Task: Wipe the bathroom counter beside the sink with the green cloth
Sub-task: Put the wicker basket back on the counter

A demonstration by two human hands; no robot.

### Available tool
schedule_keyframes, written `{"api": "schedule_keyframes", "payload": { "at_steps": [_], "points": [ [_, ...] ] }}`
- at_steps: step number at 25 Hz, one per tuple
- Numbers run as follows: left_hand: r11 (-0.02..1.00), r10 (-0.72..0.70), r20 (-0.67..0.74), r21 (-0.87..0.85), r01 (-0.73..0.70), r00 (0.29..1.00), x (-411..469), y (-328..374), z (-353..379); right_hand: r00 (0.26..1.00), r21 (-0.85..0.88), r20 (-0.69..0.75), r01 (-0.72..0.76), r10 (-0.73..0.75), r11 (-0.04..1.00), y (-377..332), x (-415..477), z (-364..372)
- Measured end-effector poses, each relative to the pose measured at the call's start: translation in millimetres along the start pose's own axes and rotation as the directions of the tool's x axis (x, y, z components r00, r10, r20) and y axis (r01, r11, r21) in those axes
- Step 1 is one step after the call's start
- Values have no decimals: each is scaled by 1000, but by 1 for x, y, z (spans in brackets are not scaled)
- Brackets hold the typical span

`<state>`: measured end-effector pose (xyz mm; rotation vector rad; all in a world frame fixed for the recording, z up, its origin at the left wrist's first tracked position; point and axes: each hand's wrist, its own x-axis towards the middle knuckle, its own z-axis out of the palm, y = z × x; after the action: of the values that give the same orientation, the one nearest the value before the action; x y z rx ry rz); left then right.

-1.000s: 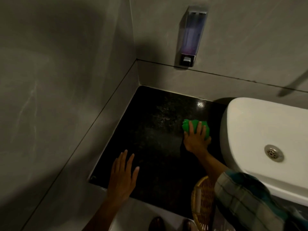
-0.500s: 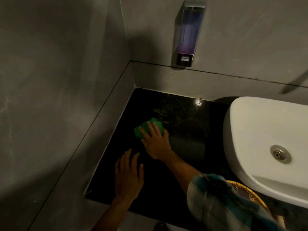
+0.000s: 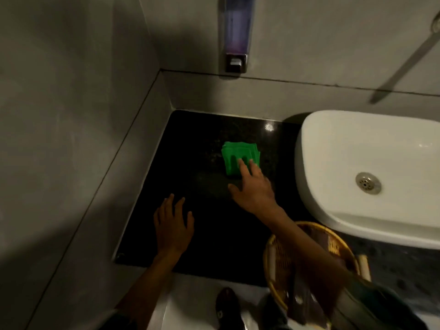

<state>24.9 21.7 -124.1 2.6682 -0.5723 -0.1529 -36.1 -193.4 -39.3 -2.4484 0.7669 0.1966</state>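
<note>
A person leans over a dark stone bathroom counter set into a corner of grey walls. The right hand lies flat with fingers spread, its fingertips pressing down on the near edge of a folded green cloth; the hand is not closed around the cloth but pins it against the stone from above. The cloth sits toward the back half of the counter, nearer the right edge than the left, close to the white sink but apart from it, and short of the back wall. A bright spot of reflected light shows on the stone just behind the cloth, near the back edge.

The left hand rests palm down, fingers open and holding nothing, near the front left corner of the counter, well apart from the cloth.

The sink stands along the counter's right side, its metal drain visible in the basin. A woven basket sits at the front edge under the right forearm, its contents too dark to make out. A soap dispenser is fixed to the back wall above the counter. A dark shoe shows on the pale floor below the front edge.
</note>
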Motion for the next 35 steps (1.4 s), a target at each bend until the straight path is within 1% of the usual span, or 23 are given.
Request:
{"api": "schedule_keyframes", "payload": {
  "at_steps": [1, 2, 3, 5, 6, 7, 8, 9, 10, 12, 14, 16, 19, 22, 24, 26, 28, 30, 31, 32, 33, 34, 35],
  "points": [
    [1000, 11, -22, -1, -11, 1000, -2, 10, -4, 1000, 83, -20, -1, 2, 997, 10, -34, -7],
    [999, 48, -33, -20, -49, 998, -4, 22, -7, 995, 125, -99, -3, 15, 992, 23, -69, -14],
    [993, 89, -8, -76, -89, 996, -9, 36, -11, 981, 101, -184, -38, 56, 994, 38, -103, -23],
    [963, 141, 157, -252, -99, 977, -33, 68, -13, 935, -17, -276, -238, 224, 971, 77, -164, -43],
    [945, 153, 249, -320, -68, 956, -48, 83, -13, 900, -81, -285, -366, 330, 927, 97, -187, -53],
    [932, 165, 317, -361, -42, 934, -62, 97, -10, 853, -119, -288, -482, 435, 868, 115, -204, -61],
    [923, 182, 351, -384, -36, 919, -74, 108, -6, 806, -122, -271, -570, 526, 812, 130, -215, -64],
    [917, 193, 365, -396, -35, 911, -84, 116, -2, 781, -88, -217, -613, 586, 785, 143, -220, -64],
    [915, 190, 387, -403, -20, 902, -91, 123, 1, 779, -5, -134, -619, 613, 785, 152, -221, -61],
    [887, 138, 467, -450, 101, 874, -100, 132, 6, 798, 206, -1, -589, 602, 782, 158, -218, -53],
    [840, 98, 516, -501, 207, 851, -104, 132, 7, 809, 275, 33, -572, 587, 773, 158, -215, -51],
    [826, 53, 467, -517, 224, 883, -97, 122, -1, 818, 303, 39, -557, 574, 773, 151, -206, -51],
    [837, -26, 323, -510, 197, 946, -66, 90, -26, 886, 363, 66, -450, 460, 816, 121, -178, -43],
    [906, -100, 150, -396, 152, 984, -31, 45, -54, 943, 492, 80, -318, 322, 811, 76, -138, -23],
    [934, -132, 100, -321, 157, 986, -12, 19, -67, 964, 534, 66, -253, 258, 807, 43, -106, -10],
    [948, -139, 98, -273, 161, 985, 1, 1, -73, 980, 527, 78, -196, 183, 827, 18, -81, 1],
    [960, -164, 132, -208, 189, 978, 11, -7, -79, 983, 486, 105, -181, 148, 855, 11, -67, 11],
    [979, -190, 133, -46, 198, 973, 20, -9, -85, 982, 432, 124, -185, 145, 883, 20, -60, 9],
    [983, -182, 119, 21, 181, 976, 30, -5, -87, 983, 392, 102, -180, 152, 902, 27, -53, 3],
    [987, -159, 101, 9, 159, 982, 44, 6, -87, 983, 340, 45, -184, 180, 922, 34, -40, -5],
    [989, -122, 102, -72, 130, 987, 62, 24, -85, 973, 315, -29, -208, 229, 926, 40, -23, -15],
    [983, -69, 134, -158, 90, 989, 83, 46, -79, 961, 323, -75, -228, 265, 918, 45, -3, -23],
    [983, -24, 197, -172, 59, 980, 100, 67, -72, 953, 344, -90, -241, 288, 907, 46, 16, -28]
  ]
}}
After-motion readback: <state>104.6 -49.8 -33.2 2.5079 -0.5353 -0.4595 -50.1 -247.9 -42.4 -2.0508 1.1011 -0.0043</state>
